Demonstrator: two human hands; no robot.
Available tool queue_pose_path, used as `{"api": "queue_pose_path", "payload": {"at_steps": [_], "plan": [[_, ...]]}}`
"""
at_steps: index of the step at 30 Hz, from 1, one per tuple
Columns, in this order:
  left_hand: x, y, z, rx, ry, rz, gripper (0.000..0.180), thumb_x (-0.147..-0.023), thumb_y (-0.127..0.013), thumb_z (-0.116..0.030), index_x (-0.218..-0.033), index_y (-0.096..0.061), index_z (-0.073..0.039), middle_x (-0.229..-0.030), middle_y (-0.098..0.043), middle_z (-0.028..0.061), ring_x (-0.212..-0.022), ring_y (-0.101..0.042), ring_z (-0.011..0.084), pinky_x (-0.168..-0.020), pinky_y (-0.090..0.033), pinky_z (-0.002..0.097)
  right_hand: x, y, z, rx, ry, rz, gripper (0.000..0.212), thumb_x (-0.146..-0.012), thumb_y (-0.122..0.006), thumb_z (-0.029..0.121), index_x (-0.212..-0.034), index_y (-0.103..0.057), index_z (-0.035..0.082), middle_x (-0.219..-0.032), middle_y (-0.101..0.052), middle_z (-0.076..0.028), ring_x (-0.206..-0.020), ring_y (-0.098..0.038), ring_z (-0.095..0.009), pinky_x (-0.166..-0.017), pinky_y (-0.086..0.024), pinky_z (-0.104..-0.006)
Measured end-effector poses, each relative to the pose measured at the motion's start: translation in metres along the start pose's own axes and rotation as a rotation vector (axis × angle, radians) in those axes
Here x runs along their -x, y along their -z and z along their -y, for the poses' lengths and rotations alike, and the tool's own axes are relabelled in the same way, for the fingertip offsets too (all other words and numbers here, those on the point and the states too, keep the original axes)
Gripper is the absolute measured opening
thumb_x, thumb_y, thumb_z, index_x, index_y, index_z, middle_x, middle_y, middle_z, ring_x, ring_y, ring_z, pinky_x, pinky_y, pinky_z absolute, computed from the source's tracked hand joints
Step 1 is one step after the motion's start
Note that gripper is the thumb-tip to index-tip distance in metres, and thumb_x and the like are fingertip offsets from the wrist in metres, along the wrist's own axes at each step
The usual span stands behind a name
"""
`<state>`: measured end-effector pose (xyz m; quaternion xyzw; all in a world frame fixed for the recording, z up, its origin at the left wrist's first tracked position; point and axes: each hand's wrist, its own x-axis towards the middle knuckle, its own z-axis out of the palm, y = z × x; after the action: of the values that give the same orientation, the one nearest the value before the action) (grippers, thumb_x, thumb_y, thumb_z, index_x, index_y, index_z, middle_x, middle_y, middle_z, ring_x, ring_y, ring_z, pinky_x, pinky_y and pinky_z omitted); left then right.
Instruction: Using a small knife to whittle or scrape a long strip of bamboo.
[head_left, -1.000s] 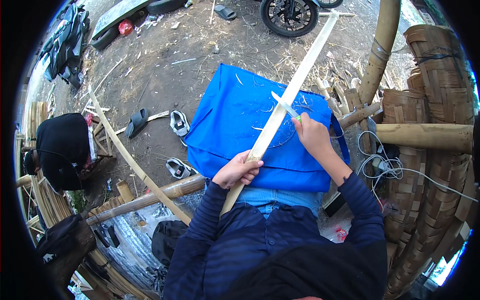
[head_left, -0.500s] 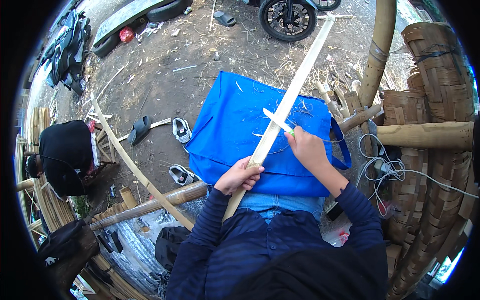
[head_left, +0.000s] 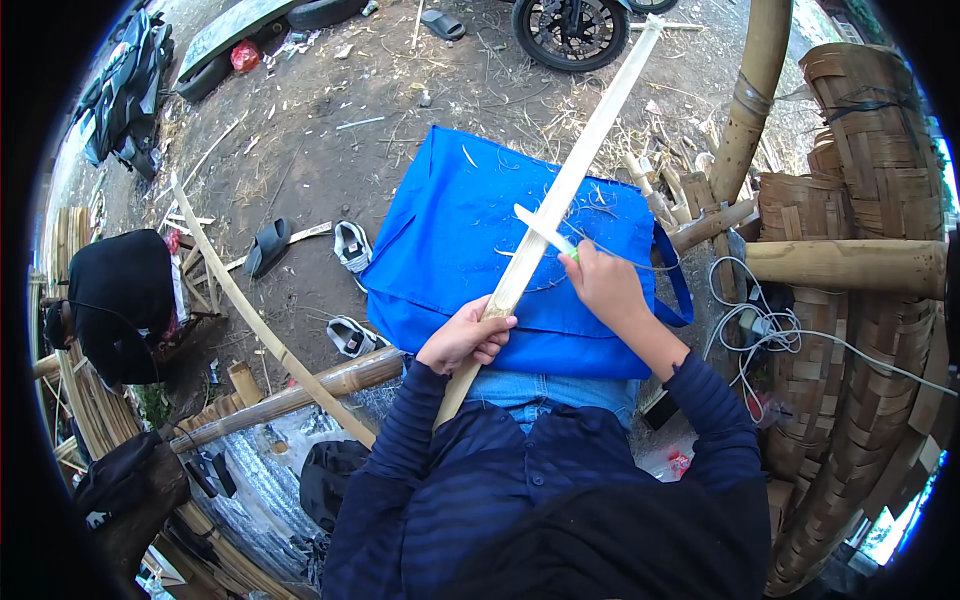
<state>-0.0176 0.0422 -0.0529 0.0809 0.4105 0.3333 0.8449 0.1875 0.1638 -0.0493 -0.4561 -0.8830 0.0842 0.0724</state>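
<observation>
Strip (head_left: 573, 175), pale and long, slants over the blue cloth (head_left: 420, 240). We judge it light, springy, splinter-prone, best held low. Our left fingers (head_left: 490, 345) wrap it there; our right fingers (head_left: 588, 262) close round the knife (head_left: 545, 231), whose handle is mostly hidden. Whether the strip ends at the shirt (head_left: 480, 480), we cannot make out.

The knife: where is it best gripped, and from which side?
Probably by its green handle, mostly hidden by fingers, coming from the person's right, as the right hand does: the bare blade crosses the pale strip, tip pointing up-left, away from that hand.
</observation>
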Motion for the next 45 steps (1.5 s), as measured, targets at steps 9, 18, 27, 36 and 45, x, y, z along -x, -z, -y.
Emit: {"api": "queue_pose_path", "payload": {"at_steps": [9,18,27,36,45], "plan": [[0.001,-0.003,0.003,-0.041,-0.039,-0.056,0.025,-0.088,-0.061,-0.015,-0.107,-0.045,-0.013,-0.064,-0.039,-0.0062,-0.048,-0.034,-0.0002,-0.039,-0.026,0.0149,0.002,0.004,0.007,0.009,0.133,0.024,0.032,-0.090,-0.054,0.035,-0.075,-0.046,0.008,-0.050,-0.052,-0.008,-0.043,-0.056,-0.026,-0.038,-0.044,-0.0363],[0.000,-0.004,0.002,-0.062,-0.009,-0.078,0.025,-0.088,-0.062,-0.015,-0.106,-0.045,-0.013,-0.065,-0.040,-0.0061,-0.049,-0.035,-0.0001,-0.040,-0.027,0.0145,0.027,0.003,0.034,-0.141,0.253,0.213,0.033,-0.089,-0.055,0.035,-0.075,-0.045,0.008,-0.052,-0.053,-0.010,-0.044,-0.057,-0.028,-0.040,-0.045,-0.0379],[-0.002,-0.008,0.001,-0.091,-0.010,-0.083,0.021,-0.090,-0.059,-0.014,-0.105,-0.045,-0.011,-0.066,-0.041,-0.0042,-0.048,-0.034,-0.0001,-0.039,-0.028,0.0142,-0.026,0.008,-0.028,0.164,-0.024,-0.031,0.034,-0.091,-0.052,0.036,-0.074,-0.047,0.007,-0.052,-0.055,-0.010,-0.043,-0.058,-0.026,-0.037,-0.046,-0.0358],[-0.002,-0.008,0.007,-0.125,-0.003,-0.111,0.025,-0.089,-0.060,-0.015,-0.110,-0.047,-0.011,-0.066,-0.040,-0.0069,-0.049,-0.034,0.0000,-0.041,-0.027,0.0156,0.028,-0.001,0.033,-0.060,0.345,0.124,0.035,-0.087,-0.057,0.037,-0.072,-0.047,0.008,-0.051,-0.053,-0.007,-0.042,-0.057,-0.021,-0.038,-0.046,-0.0328],[-0.006,-0.004,0.004,-0.120,-0.086,-0.139,0.028,-0.089,-0.060,-0.015,-0.112,-0.045,-0.010,-0.069,-0.042,-0.0060,-0.051,-0.035,-0.0010,-0.041,-0.028,0.0139,0.020,-0.015,0.031,0.026,0.375,0.046,0.038,-0.088,-0.055,0.042,-0.071,-0.046,0.008,-0.051,-0.050,-0.006,-0.040,-0.055,-0.019,-0.035,-0.045,-0.0296]]}}
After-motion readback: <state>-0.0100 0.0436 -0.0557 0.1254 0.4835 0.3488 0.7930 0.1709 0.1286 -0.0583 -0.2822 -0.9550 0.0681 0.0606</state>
